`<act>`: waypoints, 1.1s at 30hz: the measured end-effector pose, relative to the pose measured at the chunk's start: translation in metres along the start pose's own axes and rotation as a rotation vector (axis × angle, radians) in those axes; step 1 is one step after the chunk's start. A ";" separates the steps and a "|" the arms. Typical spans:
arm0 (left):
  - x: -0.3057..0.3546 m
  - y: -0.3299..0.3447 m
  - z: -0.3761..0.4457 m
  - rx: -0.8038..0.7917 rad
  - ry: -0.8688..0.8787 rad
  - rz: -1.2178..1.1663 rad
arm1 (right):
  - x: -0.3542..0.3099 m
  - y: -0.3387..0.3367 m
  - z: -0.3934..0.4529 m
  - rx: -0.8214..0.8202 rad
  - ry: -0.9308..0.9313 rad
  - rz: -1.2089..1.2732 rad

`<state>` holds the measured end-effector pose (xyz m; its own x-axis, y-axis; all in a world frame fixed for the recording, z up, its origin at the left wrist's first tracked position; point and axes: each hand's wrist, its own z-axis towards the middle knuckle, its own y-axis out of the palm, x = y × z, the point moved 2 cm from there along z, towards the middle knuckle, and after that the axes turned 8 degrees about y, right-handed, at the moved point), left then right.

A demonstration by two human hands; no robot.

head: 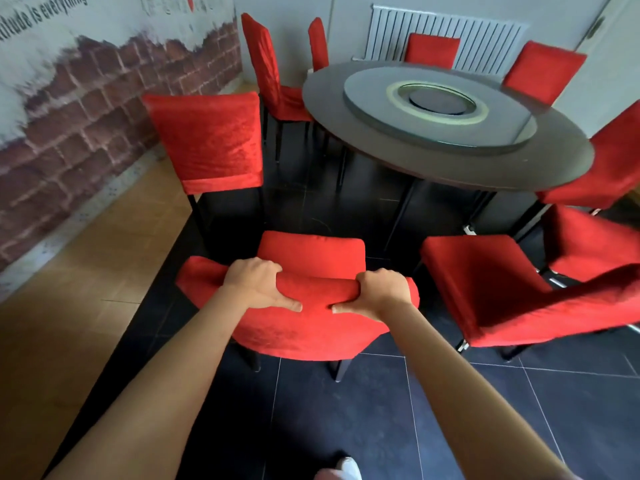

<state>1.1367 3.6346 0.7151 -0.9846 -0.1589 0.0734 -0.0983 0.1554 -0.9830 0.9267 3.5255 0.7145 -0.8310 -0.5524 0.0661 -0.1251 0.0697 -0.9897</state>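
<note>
Gripping: left hand and right hand both clasp the top edge of the red chair, on its backrest
Left hand: fingers curled over the far side of the backrest, thumb stretched along the near side, holding the covered top rail
Right hand: same hold, mirrored; the two thumb tips point at each other, near but not touching
Fabric: red cover bunched into a roll between the hands
Red chair position: directly in front of the person, on the dark floor tiles, seat turned toward the round table and standing apart from its rim
Neighbours: left chair further in with its back to the camera; right chair just beside, angled toward the table
Table: dark top with a grey turntable at its centre; more red chairs ring the far side
Background: white radiator behind the table, brick-pattern wall at left
Bottom edge: white shoe on the tiles
</note>
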 end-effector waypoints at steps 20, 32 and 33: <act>-0.063 -0.025 0.139 0.048 0.191 0.091 | -0.007 -0.012 0.117 0.058 0.171 -0.037; -0.138 -0.046 0.233 0.019 0.294 0.112 | -0.043 -0.025 0.209 0.032 0.278 -0.024; -0.143 -0.047 0.237 0.016 0.302 0.111 | -0.046 -0.026 0.213 0.029 0.290 -0.023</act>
<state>1.3162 3.4190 0.7105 -0.9879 0.1549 0.0094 0.0124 0.1395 -0.9901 1.0838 3.3725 0.7101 -0.9489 -0.2927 0.1181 -0.1336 0.0336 -0.9905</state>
